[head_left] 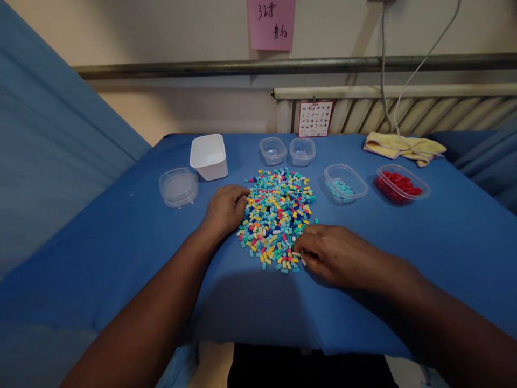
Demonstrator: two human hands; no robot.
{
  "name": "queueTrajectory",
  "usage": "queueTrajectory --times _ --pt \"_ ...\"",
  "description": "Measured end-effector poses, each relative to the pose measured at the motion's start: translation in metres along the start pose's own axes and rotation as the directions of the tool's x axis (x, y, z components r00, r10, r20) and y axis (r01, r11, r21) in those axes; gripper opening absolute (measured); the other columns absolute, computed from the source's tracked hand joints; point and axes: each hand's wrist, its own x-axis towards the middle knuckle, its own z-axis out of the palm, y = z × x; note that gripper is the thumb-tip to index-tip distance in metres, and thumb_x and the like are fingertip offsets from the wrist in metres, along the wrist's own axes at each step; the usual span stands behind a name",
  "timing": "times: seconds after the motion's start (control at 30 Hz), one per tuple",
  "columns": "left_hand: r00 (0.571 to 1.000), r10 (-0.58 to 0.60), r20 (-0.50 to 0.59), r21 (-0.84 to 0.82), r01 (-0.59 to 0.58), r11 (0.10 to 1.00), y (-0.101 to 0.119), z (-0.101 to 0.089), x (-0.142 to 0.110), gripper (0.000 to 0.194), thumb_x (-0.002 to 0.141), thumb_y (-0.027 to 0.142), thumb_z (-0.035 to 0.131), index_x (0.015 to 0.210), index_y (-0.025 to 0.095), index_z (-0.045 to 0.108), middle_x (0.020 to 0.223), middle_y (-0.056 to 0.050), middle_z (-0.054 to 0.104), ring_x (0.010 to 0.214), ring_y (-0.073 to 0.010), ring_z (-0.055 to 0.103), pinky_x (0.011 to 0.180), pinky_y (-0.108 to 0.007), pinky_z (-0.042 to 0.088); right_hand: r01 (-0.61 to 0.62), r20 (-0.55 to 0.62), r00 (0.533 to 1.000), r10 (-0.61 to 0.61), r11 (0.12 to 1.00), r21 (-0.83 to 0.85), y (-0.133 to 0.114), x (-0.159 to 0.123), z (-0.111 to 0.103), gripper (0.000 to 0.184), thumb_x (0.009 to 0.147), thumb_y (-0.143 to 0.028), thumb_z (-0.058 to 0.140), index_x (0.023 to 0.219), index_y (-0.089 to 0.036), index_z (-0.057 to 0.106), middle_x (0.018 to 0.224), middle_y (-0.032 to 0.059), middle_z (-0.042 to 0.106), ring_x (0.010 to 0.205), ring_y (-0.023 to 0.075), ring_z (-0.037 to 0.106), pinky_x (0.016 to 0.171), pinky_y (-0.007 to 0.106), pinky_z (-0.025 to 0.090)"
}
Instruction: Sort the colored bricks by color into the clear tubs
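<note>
A mixed pile of small toy building bricks (277,215) in blue, yellow, pink, green and white lies spread on the blue cloth. At its left edge rests my left hand (226,209), fingers curled in against the bricks; what is under the fingertips is hidden. My right hand (333,252) touches the lower right edge of the pile with thumb and fingers drawn together, and I cannot see what is between them. To the right of the pile, a clear tub (345,186) holds light blue bricks. Beside that, another clear tub (402,186) contains red bricks.
Behind the pile stand two small clear tubs (272,151). At the back left are a white bin (209,157) and clear lids (179,187). A folded yellow cloth (399,146) lies at the back right, below hanging cables (383,81). A radiator (363,110) runs along the wall.
</note>
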Motion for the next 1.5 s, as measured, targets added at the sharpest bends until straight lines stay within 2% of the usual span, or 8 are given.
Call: queueTrajectory --times 0.23,0.43,0.9,1.1,1.23,1.33,1.4,1.5 --pt "1.000 -0.001 0.017 -0.004 0.001 1.000 0.001 -0.001 0.000 0.037 0.099 0.025 0.049 0.117 0.021 0.081 0.126 -0.010 0.080 0.124 -0.0307 0.069 0.117 -0.051 0.050 -0.044 -0.024 0.999 0.045 0.998 0.038 0.023 -0.014 -0.010 0.025 0.090 -0.008 0.060 0.106 -0.020 0.075 0.096 0.0056 0.075 0.081 0.0184 0.066 0.075 0.029 0.044" --pt "1.000 0.008 0.014 -0.034 -0.007 0.999 0.002 -0.002 0.001 0.037 0.098 0.026 0.049 0.117 0.021 0.081 0.124 -0.012 0.080 0.122 -0.0318 0.069 0.116 -0.054 0.051 0.004 -0.123 0.992 0.012 0.992 0.126 0.022 -0.017 -0.015 0.028 0.092 -0.011 0.062 0.113 -0.022 0.077 0.097 0.0050 0.077 0.078 0.0174 0.067 0.071 0.028 0.046" --pt "1.000 0.018 0.007 -0.016 -0.018 1.000 0.002 -0.001 0.001 0.037 0.099 0.026 0.048 0.117 0.019 0.080 0.123 -0.012 0.080 0.121 -0.0313 0.070 0.116 -0.052 0.051 0.002 -0.018 1.000 -0.005 0.981 -0.194 0.009 -0.014 0.001 0.019 0.107 -0.017 0.054 0.097 -0.020 0.069 0.093 0.0079 0.075 0.080 0.0202 0.066 0.069 0.032 0.039" --pt "1.000 0.021 0.012 -0.004 -0.021 1.000 0.002 -0.001 0.001 0.038 0.099 0.026 0.047 0.117 0.020 0.080 0.125 -0.011 0.080 0.122 -0.0316 0.070 0.115 -0.053 0.051 0.015 -0.055 0.998 -0.023 0.990 -0.143 0.008 -0.016 0.000 0.017 0.104 -0.016 0.057 0.092 -0.021 0.068 0.090 0.0065 0.075 0.081 0.0200 0.066 0.070 0.032 0.040" --pt "1.000 0.017 0.007 -0.005 -0.017 1.000 0.001 -0.002 0.000 0.038 0.100 0.027 0.048 0.118 0.020 0.080 0.125 -0.012 0.080 0.122 -0.0323 0.070 0.114 -0.053 0.052 0.007 -0.163 0.987 -0.017 0.998 -0.060 0.018 -0.019 -0.011 0.013 0.098 -0.016 0.062 0.100 -0.023 0.073 0.092 0.0048 0.076 0.082 0.0194 0.069 0.071 0.030 0.045" --pt "1.000 0.010 0.001 -0.003 -0.010 1.000 0.001 -0.001 0.000 0.038 0.100 0.028 0.047 0.118 0.021 0.080 0.126 -0.011 0.079 0.124 -0.0321 0.069 0.115 -0.052 0.051 -0.103 -0.415 0.908 0.065 0.992 -0.070 0.044 -0.021 -0.023 0.017 0.100 -0.023 0.062 0.110 -0.021 0.075 0.094 0.0061 0.077 0.079 0.0205 0.069 0.071 0.032 0.049" --pt "1.000 0.011 0.004 0.003 -0.011 1.000 0.000 -0.001 0.001 0.037 0.100 0.028 0.048 0.118 0.022 0.080 0.126 -0.011 0.079 0.124 -0.0316 0.069 0.116 -0.052 0.051 -0.213 -0.604 0.788 0.117 0.973 -0.089 0.067 -0.020 -0.031 0.021 0.100 -0.026 0.062 0.115 -0.020 0.075 0.097 0.0085 0.078 0.078 0.0220 0.070 0.073 0.035 0.052" --pt "1.000 0.010 0.005 0.010 -0.010 1.000 -0.001 -0.001 0.001 0.037 0.099 0.028 0.048 0.118 0.023 0.080 0.126 -0.011 0.079 0.123 -0.0316 0.069 0.115 -0.051 0.052 -0.329 -0.745 0.648 0.155 0.940 -0.090 0.095 -0.017 -0.038 0.023 0.100 -0.028 0.063 0.116 -0.020 0.077 0.100 0.0109 0.079 0.080 0.0253 0.071 0.079 0.040 0.055"
